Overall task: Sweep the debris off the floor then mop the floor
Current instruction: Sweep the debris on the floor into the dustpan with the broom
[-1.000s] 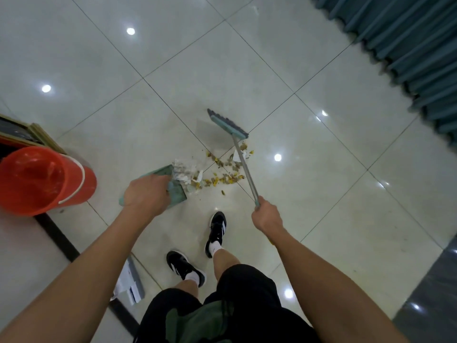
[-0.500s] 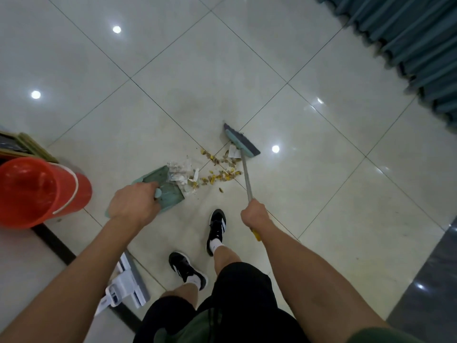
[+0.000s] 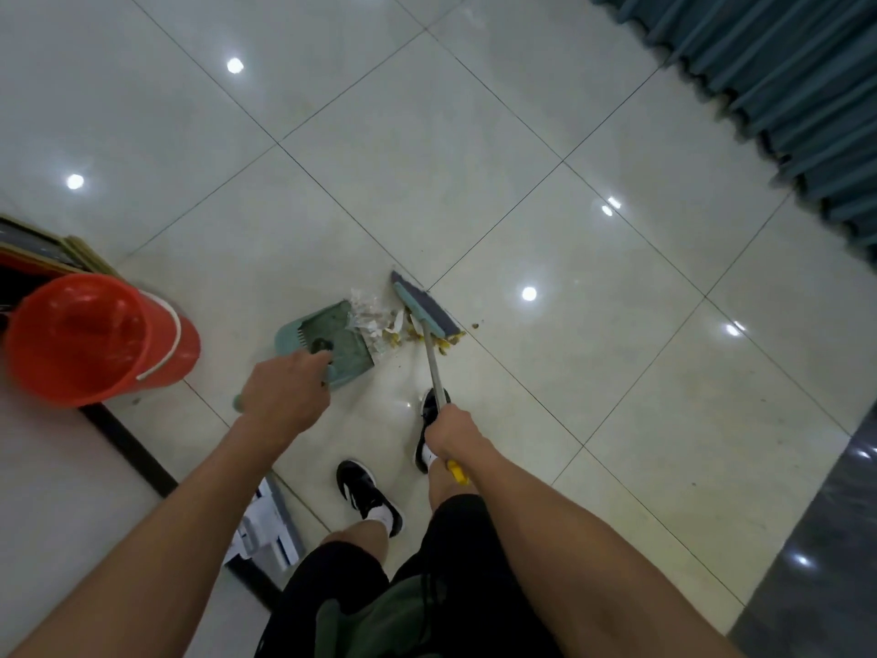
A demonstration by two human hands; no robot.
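We see teal dustpan [image 3: 332, 341] tilted on pale tiled floor [image 3: 545, 420], mouth facing right; scraps of white paper and yellow debris [image 3: 384, 325] heaped between pan lip and broom head [image 3: 424, 306]; broom teal with dark bristles, metal shaft slanting down toward us, yellow end grip; few crumbs beyond bristles
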